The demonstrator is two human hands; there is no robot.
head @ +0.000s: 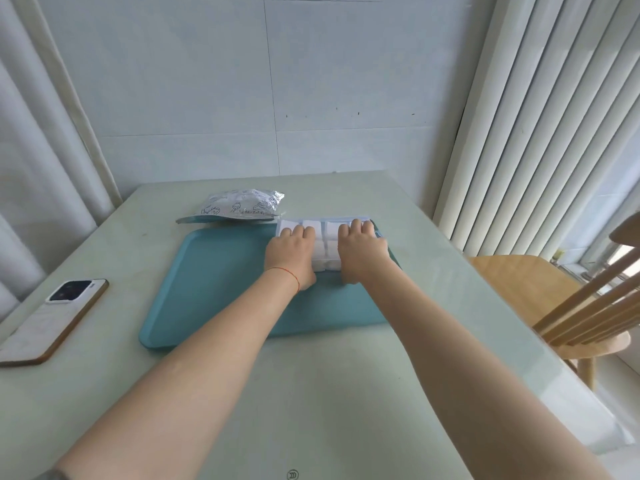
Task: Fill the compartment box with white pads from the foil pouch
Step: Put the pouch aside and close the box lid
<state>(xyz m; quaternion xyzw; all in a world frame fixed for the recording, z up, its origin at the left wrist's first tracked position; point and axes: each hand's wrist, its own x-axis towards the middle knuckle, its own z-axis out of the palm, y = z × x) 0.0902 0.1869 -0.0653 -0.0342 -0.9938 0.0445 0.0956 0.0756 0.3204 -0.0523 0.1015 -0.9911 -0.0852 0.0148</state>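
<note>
The clear compartment box stands on the far right part of a teal tray. White pads fill the compartments that show between my hands. My left hand lies over the box's left half and my right hand over its right half. On both, the fingers curl down over the far row of pads and the thumbs sit at the near wall. The hands hide much of the box. The crumpled foil pouch lies just behind the tray's far edge, left of the box.
A phone lies face down near the table's left edge. A wooden chair stands at the right side of the table. Curtains hang at left and right, and a tiled wall runs behind the table.
</note>
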